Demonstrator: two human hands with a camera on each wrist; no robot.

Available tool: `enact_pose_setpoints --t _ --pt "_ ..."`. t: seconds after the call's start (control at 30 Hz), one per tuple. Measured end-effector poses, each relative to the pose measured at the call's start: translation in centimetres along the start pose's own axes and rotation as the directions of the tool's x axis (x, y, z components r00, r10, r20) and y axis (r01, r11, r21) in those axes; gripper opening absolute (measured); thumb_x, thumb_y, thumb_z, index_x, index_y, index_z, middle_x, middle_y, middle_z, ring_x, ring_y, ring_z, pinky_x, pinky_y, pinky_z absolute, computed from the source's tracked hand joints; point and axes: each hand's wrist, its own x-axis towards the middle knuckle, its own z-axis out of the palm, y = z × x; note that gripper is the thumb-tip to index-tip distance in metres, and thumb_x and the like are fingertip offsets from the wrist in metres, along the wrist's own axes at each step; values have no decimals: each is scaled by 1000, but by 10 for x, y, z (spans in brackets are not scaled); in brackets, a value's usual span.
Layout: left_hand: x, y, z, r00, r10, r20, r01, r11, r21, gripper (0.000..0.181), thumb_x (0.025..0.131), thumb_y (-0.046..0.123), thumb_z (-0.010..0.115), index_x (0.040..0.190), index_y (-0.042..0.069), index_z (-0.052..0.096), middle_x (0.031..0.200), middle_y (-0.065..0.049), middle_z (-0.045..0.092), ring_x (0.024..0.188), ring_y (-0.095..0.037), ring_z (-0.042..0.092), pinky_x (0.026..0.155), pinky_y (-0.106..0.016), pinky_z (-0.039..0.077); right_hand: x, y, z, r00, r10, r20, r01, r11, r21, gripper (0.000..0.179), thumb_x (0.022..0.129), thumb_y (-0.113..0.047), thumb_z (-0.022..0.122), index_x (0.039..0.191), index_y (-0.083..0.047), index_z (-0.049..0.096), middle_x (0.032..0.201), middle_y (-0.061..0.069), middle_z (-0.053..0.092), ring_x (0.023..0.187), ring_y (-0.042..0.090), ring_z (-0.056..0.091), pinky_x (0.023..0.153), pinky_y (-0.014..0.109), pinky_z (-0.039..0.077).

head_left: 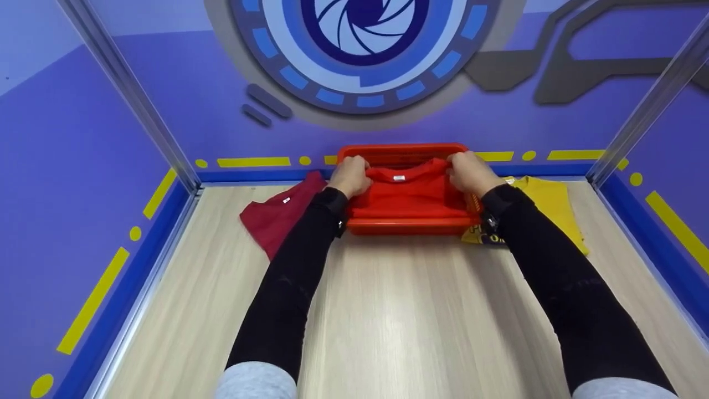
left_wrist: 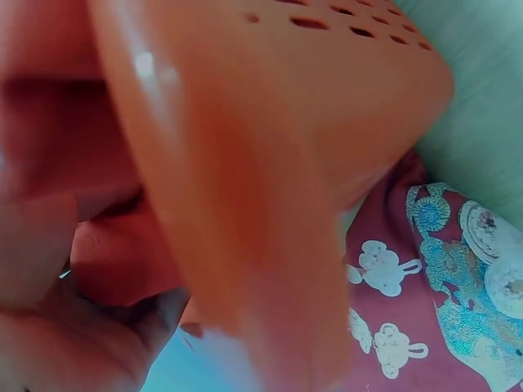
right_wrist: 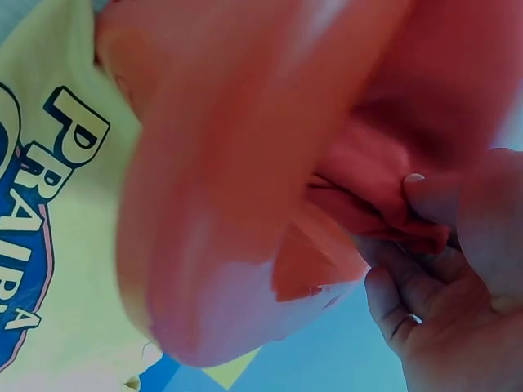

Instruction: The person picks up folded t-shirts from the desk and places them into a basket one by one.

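A bright red T-shirt point(head_left: 407, 194) with a white neck label lies spread in a red plastic basket point(head_left: 410, 226) by the back wall. My left hand point(head_left: 352, 176) grips the shirt's left shoulder at the basket's left side. At the other side, my right hand point(head_left: 471, 173) pinches the right shoulder; in the right wrist view, thumb and fingers point(right_wrist: 392, 286) close on the red cloth point(right_wrist: 368, 188). The basket's rim point(left_wrist: 212, 163) fills much of the left wrist view, with red fabric bunched in the left hand point(left_wrist: 73, 343).
Left of the basket lies a dark red shirt point(head_left: 277, 213), with a white and teal print on its side. A yellow shirt point(head_left: 545, 208) with dark lettering lies to the right, partly behind the right forearm. Purple panels point(head_left: 166, 83) enclose the wooden tabletop point(head_left: 388, 321).
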Motion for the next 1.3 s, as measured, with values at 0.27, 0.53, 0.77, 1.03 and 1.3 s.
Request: enact_pose_setpoints --t 0.27,0.53,0.77,1.03,1.3 --pt "-2 1 -1 1000 5 0 -5 1000 -15 40 105 18 74 144 11 72 150 -10 71 139 -30 67 117 -44 56 1 3 5 1000 -1 -5 1 1000 -2 30 109 -5 54 129 10 69 119 33 73 100 40 67 87 51 55" --pt "6 -1 1 1000 -17 19 17 999 -49 39 105 17 72 144 12 71 152 -9 69 138 -28 67 117 -42 55 3 0 5 997 23 -73 -28 997 -67 27 108 -8 57 125 6 71 121 31 75 117 50 68 106 61 49" --pt "11 2 3 1000 -28 8 29 997 -65 38 104 11 68 142 14 73 151 -9 70 138 -26 66 119 -40 53 7 1 7 993 37 -115 -49 993 -107 24 107 -9 57 120 5 71 119 31 76 116 51 67 99 59 44" --pt "14 3 4 1000 11 -20 -13 997 -77 41 107 13 67 147 13 68 153 -12 68 142 -28 65 120 -42 53 12 3 12 989 43 -143 -64 987 -148 23 105 -8 57 118 6 70 117 34 75 114 53 68 98 60 42" --pt "17 7 10 998 -14 -66 12 1000 -25 42 108 13 65 151 16 65 151 -11 70 142 -29 65 120 -42 53 11 3 12 988 44 -146 -71 981 -179 22 96 -3 63 114 5 73 115 32 76 109 53 67 97 57 37"
